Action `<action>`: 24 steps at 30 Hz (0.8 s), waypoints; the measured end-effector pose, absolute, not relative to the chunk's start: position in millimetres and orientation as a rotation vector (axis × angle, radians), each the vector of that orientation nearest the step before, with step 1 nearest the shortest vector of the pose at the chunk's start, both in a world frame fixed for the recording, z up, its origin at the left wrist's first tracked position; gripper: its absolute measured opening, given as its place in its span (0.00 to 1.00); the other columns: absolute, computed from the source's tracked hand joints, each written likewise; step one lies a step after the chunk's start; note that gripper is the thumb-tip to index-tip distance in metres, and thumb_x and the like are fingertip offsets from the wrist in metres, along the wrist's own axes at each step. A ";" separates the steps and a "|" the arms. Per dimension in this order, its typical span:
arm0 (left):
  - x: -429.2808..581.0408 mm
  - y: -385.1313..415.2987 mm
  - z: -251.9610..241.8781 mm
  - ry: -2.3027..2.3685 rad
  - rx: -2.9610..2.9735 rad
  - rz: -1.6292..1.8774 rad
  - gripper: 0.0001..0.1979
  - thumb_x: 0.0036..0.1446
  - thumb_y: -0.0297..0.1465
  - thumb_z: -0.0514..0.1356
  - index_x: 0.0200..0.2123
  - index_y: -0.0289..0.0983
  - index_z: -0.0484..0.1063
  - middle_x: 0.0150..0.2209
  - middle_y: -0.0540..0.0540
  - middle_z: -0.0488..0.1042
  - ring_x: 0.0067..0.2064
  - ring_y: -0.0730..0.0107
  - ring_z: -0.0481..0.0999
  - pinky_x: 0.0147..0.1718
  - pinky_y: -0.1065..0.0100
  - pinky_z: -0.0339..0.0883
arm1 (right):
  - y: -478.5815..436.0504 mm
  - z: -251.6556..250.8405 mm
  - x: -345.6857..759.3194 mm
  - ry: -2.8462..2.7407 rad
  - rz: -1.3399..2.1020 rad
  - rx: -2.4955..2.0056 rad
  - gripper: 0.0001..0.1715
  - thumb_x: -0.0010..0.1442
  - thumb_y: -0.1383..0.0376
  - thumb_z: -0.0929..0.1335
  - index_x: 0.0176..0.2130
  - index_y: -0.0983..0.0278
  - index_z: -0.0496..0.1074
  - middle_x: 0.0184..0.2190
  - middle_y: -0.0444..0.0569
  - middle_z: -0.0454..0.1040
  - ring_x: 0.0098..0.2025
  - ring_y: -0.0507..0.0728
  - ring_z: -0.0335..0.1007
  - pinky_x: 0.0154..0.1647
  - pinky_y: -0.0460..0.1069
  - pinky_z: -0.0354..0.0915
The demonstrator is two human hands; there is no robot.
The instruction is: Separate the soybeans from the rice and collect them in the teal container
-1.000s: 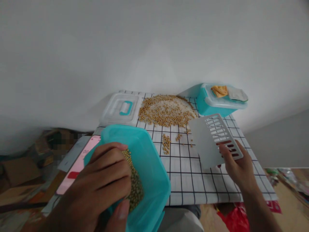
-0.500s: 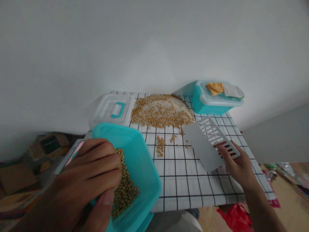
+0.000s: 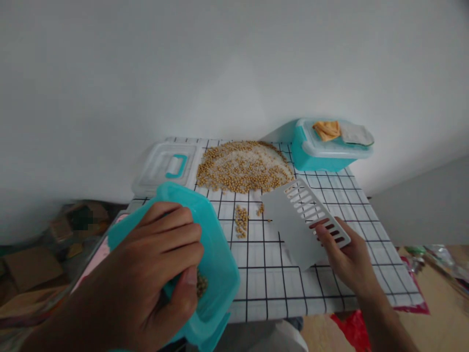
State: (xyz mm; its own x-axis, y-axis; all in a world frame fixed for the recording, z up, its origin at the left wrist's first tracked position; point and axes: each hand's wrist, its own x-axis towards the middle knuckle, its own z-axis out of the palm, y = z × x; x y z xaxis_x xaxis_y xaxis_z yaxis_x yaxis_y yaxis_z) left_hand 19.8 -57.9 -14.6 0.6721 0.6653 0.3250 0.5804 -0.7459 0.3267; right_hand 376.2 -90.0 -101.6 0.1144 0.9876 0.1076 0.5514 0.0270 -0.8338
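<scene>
My left hand [image 3: 168,264] is closed on the near left side of a teal plastic bin [image 3: 216,234], its knuckles toward me. The bin is tilted, with yellow beans [image 3: 201,284] partly visible low inside; the hand hides the rest. My right hand [image 3: 344,254] grips a flat white scraper [image 3: 291,227] by its slotted edge, thumb on top. Its blade slants close over the checked cloth. Just left of the scraper lie a small patch of beans [image 3: 241,221] and a few strays [image 3: 260,209]. Farther back spreads a wide heap of beans [image 3: 242,168] mixed with pale grains.
A clear lid [image 3: 150,168] with a teal handle lies at the table's back left. At the back right stands a lidded teal box [image 3: 322,162], with an orange cloth [image 3: 327,130] and a pale cloth [image 3: 355,134] on it. Cardboard boxes [image 3: 34,271] sit below left.
The bin has tipped, and my left hand has moved right with it, so fewer beans show inside. My right hand has brought the scraper left, nearer the small bean patch.
</scene>
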 end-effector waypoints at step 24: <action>35.4 -44.2 -6.2 0.915 2.683 0.530 0.09 0.56 0.24 0.54 0.25 0.39 0.59 0.25 0.51 0.59 0.31 0.65 0.58 0.35 0.56 0.52 | -78.3 -97.7 394.8 -1.362 0.482 -1.663 0.22 0.70 0.50 0.61 0.36 0.60 0.75 0.29 0.46 0.74 0.29 0.54 0.69 0.29 0.48 0.64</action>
State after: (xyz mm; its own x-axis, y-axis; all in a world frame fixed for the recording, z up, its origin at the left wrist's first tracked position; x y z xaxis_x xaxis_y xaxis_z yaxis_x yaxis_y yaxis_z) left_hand 35.4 -44.2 -6.2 0.7355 0.6276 0.2552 0.5339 -0.7688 0.3519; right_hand 394.8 -78.3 -97.7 0.3155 0.9190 0.2364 0.5664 0.0175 -0.8240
